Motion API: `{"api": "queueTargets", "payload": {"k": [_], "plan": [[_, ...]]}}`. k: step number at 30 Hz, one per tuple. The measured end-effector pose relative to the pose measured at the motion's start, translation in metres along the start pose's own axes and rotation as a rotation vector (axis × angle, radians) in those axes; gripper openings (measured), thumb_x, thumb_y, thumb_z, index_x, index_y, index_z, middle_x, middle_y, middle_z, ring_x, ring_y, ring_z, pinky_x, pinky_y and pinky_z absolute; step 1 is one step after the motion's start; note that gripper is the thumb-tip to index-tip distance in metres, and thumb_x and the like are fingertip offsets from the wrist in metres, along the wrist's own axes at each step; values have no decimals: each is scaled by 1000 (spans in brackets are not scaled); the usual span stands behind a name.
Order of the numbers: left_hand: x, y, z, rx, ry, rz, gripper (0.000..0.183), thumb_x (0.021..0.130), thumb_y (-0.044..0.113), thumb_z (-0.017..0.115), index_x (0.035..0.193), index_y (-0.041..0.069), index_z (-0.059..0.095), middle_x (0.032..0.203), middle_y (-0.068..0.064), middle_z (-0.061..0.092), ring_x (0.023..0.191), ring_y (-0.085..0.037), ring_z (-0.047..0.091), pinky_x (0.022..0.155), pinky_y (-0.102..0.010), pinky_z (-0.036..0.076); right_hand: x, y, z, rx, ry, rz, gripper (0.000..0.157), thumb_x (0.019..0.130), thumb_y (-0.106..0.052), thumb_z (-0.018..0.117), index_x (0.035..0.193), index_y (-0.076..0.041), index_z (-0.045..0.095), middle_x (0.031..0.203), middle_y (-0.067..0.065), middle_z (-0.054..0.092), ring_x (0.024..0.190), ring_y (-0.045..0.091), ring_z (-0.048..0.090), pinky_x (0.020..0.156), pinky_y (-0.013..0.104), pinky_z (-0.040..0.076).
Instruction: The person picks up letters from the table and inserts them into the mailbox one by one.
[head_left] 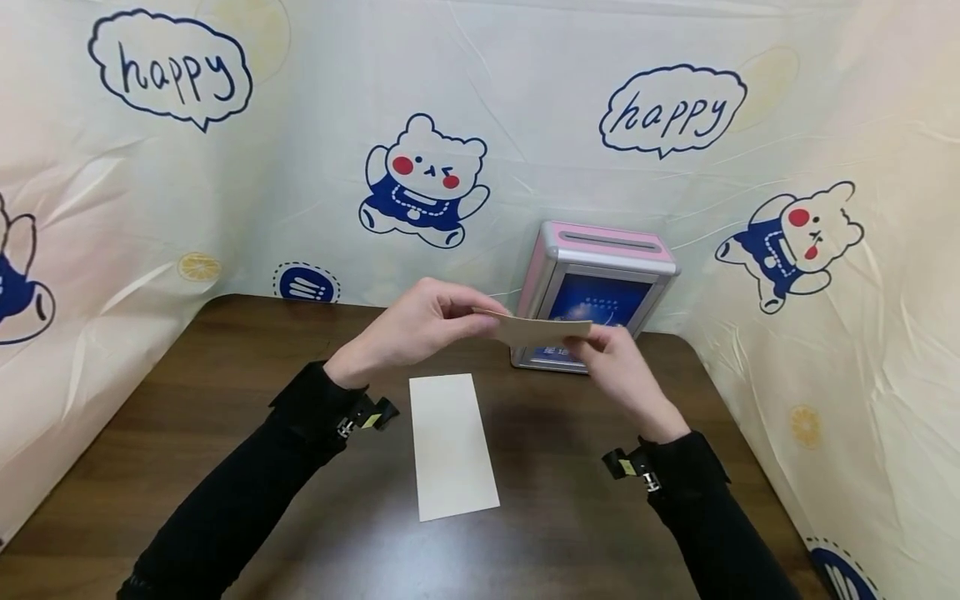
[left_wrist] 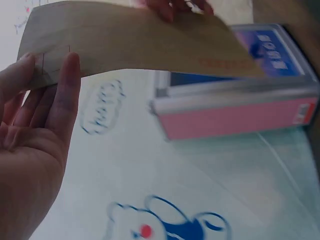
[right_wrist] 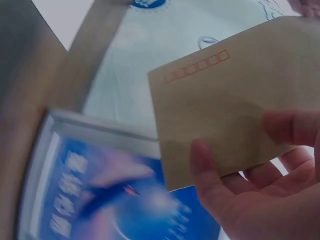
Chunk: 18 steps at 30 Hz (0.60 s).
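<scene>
A brown paper envelope [head_left: 536,331] is held level in the air between both hands, in front of the slotted box [head_left: 611,250]. My left hand [head_left: 427,321] pinches its left end, with thumb and fingertips on the paper. At the opposite end, my right hand [head_left: 622,367] grips it between thumb and fingers. Small red printed squares show on the envelope [right_wrist: 210,105] in the right wrist view. The box is pink with silver edges, a slot on top and a blue picture on its front. Below the hands a white rectangular paper [head_left: 453,446] lies flat.
The brown wooden table [head_left: 337,533] is bordered at the back and sides by a pale curtain [head_left: 525,108] printed with bears and "happy" bubbles. The box stands at the table's back right, close to the curtain.
</scene>
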<state>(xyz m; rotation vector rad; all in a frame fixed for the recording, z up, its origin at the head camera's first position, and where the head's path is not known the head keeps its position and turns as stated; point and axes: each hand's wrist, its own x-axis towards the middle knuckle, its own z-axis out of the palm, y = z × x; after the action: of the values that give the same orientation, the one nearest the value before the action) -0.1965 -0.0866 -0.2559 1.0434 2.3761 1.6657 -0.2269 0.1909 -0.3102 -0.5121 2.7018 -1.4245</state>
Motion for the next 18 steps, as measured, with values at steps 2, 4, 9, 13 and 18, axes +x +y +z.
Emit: {"api": "queueTargets", "payload": {"k": [2, 4, 9, 13, 18], "plan": [[4, 3, 3, -15, -47, 37, 22, 88, 17, 59, 107, 17, 68, 105, -1, 68, 90, -13, 58, 80, -30, 53, -1, -7, -10, 6, 38, -27, 24, 93, -18, 52, 112, -12, 65, 116, 9, 63, 99, 17, 51, 79, 35, 43], [7, 5, 6, -19, -96, 77, 22, 87, 19, 60, 107, 19, 69, 106, 1, 69, 91, -12, 57, 79, -31, 53, -1, -13, -18, 28, 80, -57, 24, 92, -17, 53, 112, -13, 65, 121, 7, 61, 106, 14, 50, 82, 30, 42], [17, 12, 14, 11, -200, 193, 24, 85, 21, 62, 107, 18, 69, 107, 2, 69, 98, -7, 58, 84, -29, 53, 0, -24, -35, 115, 211, -156, 25, 90, -12, 55, 112, -6, 64, 133, 8, 53, 123, 13, 41, 84, 15, 43], [27, 20, 22, 112, -207, 268, 26, 85, 18, 62, 110, 17, 68, 110, 1, 68, 100, -1, 56, 85, -22, 51, 4, -32, -47, 177, 323, -203, 25, 90, -7, 51, 110, -3, 65, 137, 8, 49, 127, 15, 35, 91, 21, 36], [39, 24, 36, 254, -168, 346, 29, 87, 14, 59, 116, 17, 64, 121, 0, 63, 107, 5, 50, 94, -18, 44, 11, -45, -60, 306, 361, -294, 24, 89, -3, 48, 106, 4, 64, 130, 7, 55, 128, 22, 35, 95, 18, 37]]}}
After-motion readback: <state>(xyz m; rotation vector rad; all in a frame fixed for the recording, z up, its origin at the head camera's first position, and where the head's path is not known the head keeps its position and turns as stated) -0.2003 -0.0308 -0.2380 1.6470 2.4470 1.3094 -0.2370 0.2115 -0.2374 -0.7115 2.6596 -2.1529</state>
